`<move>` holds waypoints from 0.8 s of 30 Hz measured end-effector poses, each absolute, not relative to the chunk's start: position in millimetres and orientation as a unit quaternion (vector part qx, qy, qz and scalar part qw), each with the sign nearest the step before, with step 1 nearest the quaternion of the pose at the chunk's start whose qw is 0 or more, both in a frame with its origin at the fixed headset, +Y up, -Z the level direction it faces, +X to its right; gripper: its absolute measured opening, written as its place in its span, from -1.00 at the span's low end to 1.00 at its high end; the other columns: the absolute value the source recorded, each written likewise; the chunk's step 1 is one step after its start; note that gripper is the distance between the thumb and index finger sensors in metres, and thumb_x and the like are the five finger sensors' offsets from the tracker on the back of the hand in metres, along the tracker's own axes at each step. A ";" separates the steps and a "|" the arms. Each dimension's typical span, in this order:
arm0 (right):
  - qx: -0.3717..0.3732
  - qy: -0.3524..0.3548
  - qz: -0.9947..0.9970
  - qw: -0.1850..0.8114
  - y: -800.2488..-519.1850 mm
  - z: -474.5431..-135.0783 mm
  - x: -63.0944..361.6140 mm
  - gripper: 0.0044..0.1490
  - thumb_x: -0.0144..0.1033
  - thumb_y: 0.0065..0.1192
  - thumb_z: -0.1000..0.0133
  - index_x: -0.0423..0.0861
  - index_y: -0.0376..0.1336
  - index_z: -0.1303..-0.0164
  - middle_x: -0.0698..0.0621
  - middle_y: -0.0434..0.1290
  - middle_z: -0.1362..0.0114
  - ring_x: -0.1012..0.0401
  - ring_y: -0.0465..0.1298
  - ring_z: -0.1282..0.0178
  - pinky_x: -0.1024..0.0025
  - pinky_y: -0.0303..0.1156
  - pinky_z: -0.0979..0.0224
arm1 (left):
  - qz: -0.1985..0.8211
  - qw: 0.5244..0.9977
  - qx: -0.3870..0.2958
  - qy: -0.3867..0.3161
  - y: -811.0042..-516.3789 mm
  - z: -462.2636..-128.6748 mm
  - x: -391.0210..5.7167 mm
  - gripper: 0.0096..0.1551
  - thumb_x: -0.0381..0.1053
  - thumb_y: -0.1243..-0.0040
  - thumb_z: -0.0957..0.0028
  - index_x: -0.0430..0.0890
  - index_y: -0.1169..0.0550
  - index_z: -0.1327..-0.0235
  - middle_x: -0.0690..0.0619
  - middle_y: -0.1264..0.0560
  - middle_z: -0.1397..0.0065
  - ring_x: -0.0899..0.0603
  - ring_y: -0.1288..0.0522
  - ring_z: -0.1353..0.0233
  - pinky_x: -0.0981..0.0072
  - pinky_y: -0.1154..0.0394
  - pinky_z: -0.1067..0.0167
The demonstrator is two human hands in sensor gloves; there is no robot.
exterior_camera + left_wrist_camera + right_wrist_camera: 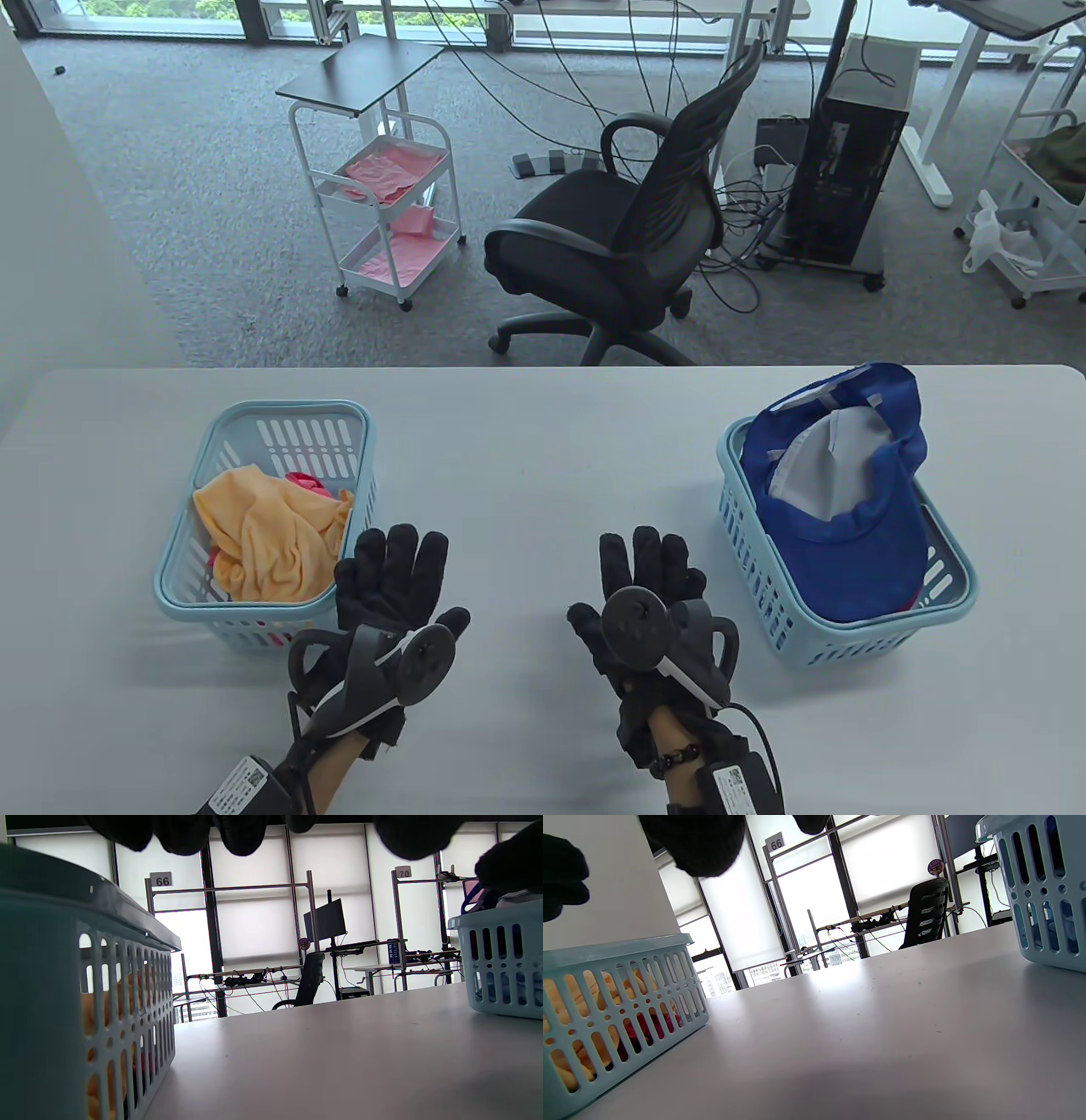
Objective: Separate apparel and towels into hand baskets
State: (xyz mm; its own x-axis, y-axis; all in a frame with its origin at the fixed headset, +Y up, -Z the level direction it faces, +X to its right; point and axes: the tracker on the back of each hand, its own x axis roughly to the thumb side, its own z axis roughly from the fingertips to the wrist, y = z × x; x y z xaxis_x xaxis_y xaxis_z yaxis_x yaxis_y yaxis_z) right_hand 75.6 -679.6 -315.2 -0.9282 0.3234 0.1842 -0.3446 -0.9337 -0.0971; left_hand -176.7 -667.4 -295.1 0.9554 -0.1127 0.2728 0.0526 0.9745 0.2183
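Small white placard (160,879) reading "66", on metal rack frame beyond left-hand fingertips (239,834); second placard (403,871) reading "70" further right on another frame. Right wrist view: "66" placard (775,843) between the hanging fingers

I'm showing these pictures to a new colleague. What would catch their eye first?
Probably the big blue cap heaped in the right basket, rising over its rim. Next, the orange towel crumpled in the left basket, with something pink beneath. Between the baskets, the left hand and right hand spread open, holding nothing.
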 end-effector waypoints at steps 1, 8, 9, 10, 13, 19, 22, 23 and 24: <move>0.084 -0.066 0.980 0.170 -679.1 -314.5 75.5 0.06 0.06 0.18 -0.18 -0.22 -0.16 -0.69 -0.42 -0.27 -0.68 -0.44 -0.25 -0.59 -0.51 -0.17 -0.50 | -0.046 0.983 0.102 -0.144 -668.6 -294.2 -175.7 -0.02 0.36 0.03 -0.18 -0.08 -0.01 -0.73 -0.32 -0.05 -0.76 -0.60 -0.14 -0.67 -0.46 -0.19 -0.51; 0.087 -0.079 0.978 0.173 -674.2 -308.5 75.6 0.05 0.05 0.18 -0.18 -0.22 -0.15 -0.69 -0.42 -0.26 -0.68 -0.44 -0.24 -0.59 -0.51 -0.17 -0.50 | -0.045 0.980 0.101 -0.163 -673.2 -285.0 -169.0 -0.01 0.36 0.03 -0.18 -0.09 0.00 -0.73 -0.33 -0.04 -0.76 -0.60 -0.14 -0.67 -0.47 -0.19 -0.50; 0.088 -0.082 0.978 0.172 -674.3 -308.0 75.2 0.05 0.05 0.18 -0.18 -0.23 -0.14 -0.68 -0.42 -0.26 -0.68 -0.44 -0.24 -0.59 -0.51 -0.16 -0.50 | -0.044 0.980 0.101 -0.164 -673.6 -284.8 -168.6 -0.02 0.36 0.03 -0.18 -0.09 0.00 -0.73 -0.33 -0.04 -0.76 -0.60 -0.14 -0.67 -0.47 -0.19 -0.50; 0.089 -0.082 0.978 0.171 -674.8 -308.1 75.0 0.04 0.05 0.18 -0.18 -0.23 -0.14 -0.68 -0.42 -0.25 -0.68 -0.44 -0.24 -0.59 -0.51 -0.16 -0.50 | -0.043 0.980 0.099 -0.166 -674.4 -285.0 -168.1 -0.01 0.36 0.03 -0.18 -0.09 0.00 -0.73 -0.33 -0.04 -0.76 -0.60 -0.14 -0.67 -0.47 -0.19 -0.50; 0.089 -0.076 0.978 0.172 -676.1 -309.7 74.7 0.04 0.04 0.18 -0.18 -0.23 -0.14 -0.68 -0.42 -0.25 -0.68 -0.44 -0.23 -0.59 -0.51 -0.16 -0.50 | -0.045 0.980 0.094 -0.169 -676.4 -286.4 -167.7 -0.01 0.35 0.03 -0.18 -0.09 -0.01 -0.73 -0.34 -0.05 -0.75 -0.60 -0.14 -0.67 -0.47 -0.19 -0.50; 0.088 -0.073 0.978 0.175 -677.4 -309.3 75.4 0.04 0.04 0.18 -0.18 -0.23 -0.13 -0.68 -0.43 -0.25 -0.67 -0.44 -0.23 -0.59 -0.51 -0.16 -0.50 | -0.042 0.982 0.086 -0.164 -677.4 -286.5 -169.7 -0.02 0.35 0.03 -0.18 -0.09 -0.01 -0.72 -0.35 -0.05 -0.75 -0.59 -0.14 -0.67 -0.45 -0.19 -0.51; 0.090 -0.070 0.979 0.172 -678.1 -309.3 74.1 0.04 0.04 0.18 -0.18 -0.23 -0.13 -0.68 -0.43 -0.25 -0.67 -0.44 -0.23 -0.59 -0.51 -0.16 -0.50 | -0.043 0.982 0.085 -0.163 -677.2 -286.4 -170.1 -0.02 0.35 0.03 -0.18 -0.09 -0.02 -0.72 -0.35 -0.05 -0.75 -0.59 -0.14 -0.67 -0.44 -0.18 -0.51; 0.090 -0.069 0.978 0.173 -678.3 -309.3 73.6 0.04 0.04 0.18 -0.18 -0.23 -0.13 -0.68 -0.43 -0.25 -0.67 -0.45 -0.23 -0.59 -0.51 -0.16 -0.50 | -0.043 0.982 0.084 -0.162 -677.1 -286.4 -170.2 -0.02 0.35 0.03 -0.18 -0.09 -0.02 -0.72 -0.35 -0.05 -0.75 -0.59 -0.14 -0.67 -0.43 -0.18 -0.51; 0.091 -0.068 0.978 0.173 -678.4 -309.4 73.4 0.04 0.04 0.18 -0.18 -0.23 -0.13 -0.68 -0.43 -0.25 -0.67 -0.45 -0.23 -0.58 -0.51 -0.16 -0.50 | -0.044 0.982 0.085 -0.162 -676.8 -286.5 -170.6 -0.02 0.35 0.03 -0.18 -0.09 -0.02 -0.72 -0.35 -0.05 -0.75 -0.58 -0.14 -0.67 -0.43 -0.18 -0.51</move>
